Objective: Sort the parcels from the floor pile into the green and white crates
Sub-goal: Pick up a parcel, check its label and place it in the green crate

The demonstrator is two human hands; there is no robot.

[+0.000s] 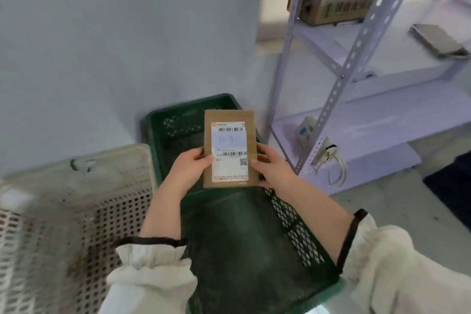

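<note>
above the green crate [300, 224], a flat brown cardboard parcel [229, 116] is held upright with its shipping label [229, 151] facing the camera. the left hand [188, 168] grips the parcel's left edge, thumb laid on the label's margin, and the right hand [272, 168] grips the right edge, thumb on the front and fingers curled behind. the two hands are apart, one on each side, both clamped on the parcel.

the step in hand looks like the reading one: the label, with its barcodes and a handwritten mark on a pale strip, is being checked to decide which crate it belongs in. the writing is too blurred to read here, so i cannot tell the right destination.

the green crate sits directly below, against the wall; the white crate [76, 186] stands just beside it to the left. the floor pile is out of view.

next comes the choice, then a release: lower the parcel flat into the green crate, or swing left over the white crate's rim first.
</note>
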